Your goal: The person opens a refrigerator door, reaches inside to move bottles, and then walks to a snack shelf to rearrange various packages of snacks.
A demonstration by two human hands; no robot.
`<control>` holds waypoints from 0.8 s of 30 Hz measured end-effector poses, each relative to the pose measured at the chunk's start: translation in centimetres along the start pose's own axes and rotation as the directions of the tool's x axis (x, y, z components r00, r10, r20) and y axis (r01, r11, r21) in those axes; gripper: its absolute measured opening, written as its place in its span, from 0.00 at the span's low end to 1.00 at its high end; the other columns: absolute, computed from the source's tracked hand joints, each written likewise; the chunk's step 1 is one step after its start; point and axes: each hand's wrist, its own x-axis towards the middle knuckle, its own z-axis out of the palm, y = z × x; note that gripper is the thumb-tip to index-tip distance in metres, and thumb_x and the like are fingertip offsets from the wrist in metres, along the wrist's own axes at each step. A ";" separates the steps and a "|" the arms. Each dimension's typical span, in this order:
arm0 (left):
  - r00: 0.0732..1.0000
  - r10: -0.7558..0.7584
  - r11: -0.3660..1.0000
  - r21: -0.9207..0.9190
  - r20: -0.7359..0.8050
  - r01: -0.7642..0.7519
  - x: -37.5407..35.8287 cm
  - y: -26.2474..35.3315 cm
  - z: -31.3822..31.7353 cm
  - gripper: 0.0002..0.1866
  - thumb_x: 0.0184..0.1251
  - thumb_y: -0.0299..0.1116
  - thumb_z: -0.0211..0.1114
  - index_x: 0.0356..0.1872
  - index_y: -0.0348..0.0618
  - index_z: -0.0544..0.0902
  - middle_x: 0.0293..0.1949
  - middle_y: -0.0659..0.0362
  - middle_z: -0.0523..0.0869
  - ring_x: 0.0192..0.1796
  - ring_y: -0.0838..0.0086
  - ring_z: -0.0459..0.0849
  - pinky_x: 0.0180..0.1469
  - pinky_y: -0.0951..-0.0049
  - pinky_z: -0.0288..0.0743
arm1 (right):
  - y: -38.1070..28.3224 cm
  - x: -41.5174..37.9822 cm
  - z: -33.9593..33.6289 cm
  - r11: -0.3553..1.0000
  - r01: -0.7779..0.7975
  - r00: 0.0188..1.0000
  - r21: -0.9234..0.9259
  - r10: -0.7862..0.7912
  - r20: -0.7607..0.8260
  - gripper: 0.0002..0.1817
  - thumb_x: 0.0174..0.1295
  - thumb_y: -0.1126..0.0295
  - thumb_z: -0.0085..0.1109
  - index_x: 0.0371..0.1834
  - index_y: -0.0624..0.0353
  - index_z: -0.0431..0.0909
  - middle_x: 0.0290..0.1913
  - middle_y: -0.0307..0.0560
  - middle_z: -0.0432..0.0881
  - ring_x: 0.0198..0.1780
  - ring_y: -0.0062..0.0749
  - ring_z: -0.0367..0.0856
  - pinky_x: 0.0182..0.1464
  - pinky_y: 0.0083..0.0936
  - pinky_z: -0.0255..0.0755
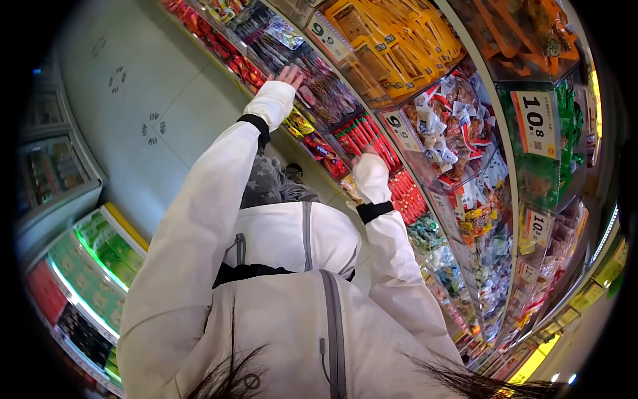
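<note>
My left hand (288, 76) reaches over a bin of dark, purple-tinged snack packets (325, 90). Its fingers are stretched out, with nothing visible in them. Close to its upper side lies a shiny silver-blue packet (284, 32). Farther along the shelf, my right hand (363, 158) is at the edge of a bin of slim red packets (369, 136). The sleeve covers part of this hand and its fingers are blurred, so I cannot make out a grip. More red packets with light spots (406, 196) fill the compartment beside it.
Higher bins hold orange-yellow packs (399, 40) and red-and-white wrapped snacks (455, 120), behind price cards (402, 130). A lower row has yellow packets (299, 124). The tiled floor (153, 86) runs along the left, with a lit display case (96, 249) and a glass-fronted cabinet (56, 163) beyond.
</note>
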 end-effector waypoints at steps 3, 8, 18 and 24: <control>0.994 0.083 0.994 0.066 0.071 -0.087 1.6 -1.0 -0.3 0.32 0.64 0.33 0.44 0.71 0.57 0.50 0.73 0.59 0.45 0.74 0.65 0.45 0.69 0.50 0.46 | -5.1 1.8 -0.6 0.986 0.148 0.989 0.083 -0.150 0.017 0.22 0.51 0.68 0.56 0.51 0.59 0.72 0.46 0.56 0.77 0.48 0.49 0.75 0.48 0.40 0.71; 0.955 0.277 0.957 0.061 0.104 -0.284 2.4 -1.6 -1.5 0.33 0.63 0.33 0.49 0.70 0.61 0.51 0.73 0.63 0.44 0.74 0.67 0.45 0.69 0.48 0.45 | -8.7 5.4 3.8 0.966 0.244 0.968 0.079 -0.238 -0.082 0.30 0.47 0.68 0.58 0.58 0.61 0.67 0.58 0.50 0.70 0.57 0.43 0.69 0.54 0.39 0.67; 0.825 0.523 0.809 0.178 0.216 -0.560 5.3 -3.7 -2.3 0.39 0.56 0.37 0.61 0.69 0.66 0.52 0.73 0.58 0.43 0.75 0.66 0.41 0.69 0.46 0.39 | -11.2 7.0 5.8 0.998 0.061 0.992 0.035 -0.056 -0.110 0.29 0.47 0.70 0.57 0.57 0.57 0.69 0.47 0.49 0.74 0.47 0.43 0.73 0.47 0.37 0.68; 0.798 0.551 0.793 0.143 0.245 -0.592 6.9 -3.5 -2.7 0.39 0.54 0.36 0.62 0.68 0.72 0.56 0.73 0.55 0.45 0.74 0.62 0.42 0.70 0.48 0.37 | -9.8 8.4 7.3 0.992 -0.111 0.963 0.059 0.122 -0.241 0.23 0.50 0.70 0.56 0.53 0.55 0.72 0.41 0.50 0.77 0.44 0.45 0.75 0.44 0.39 0.69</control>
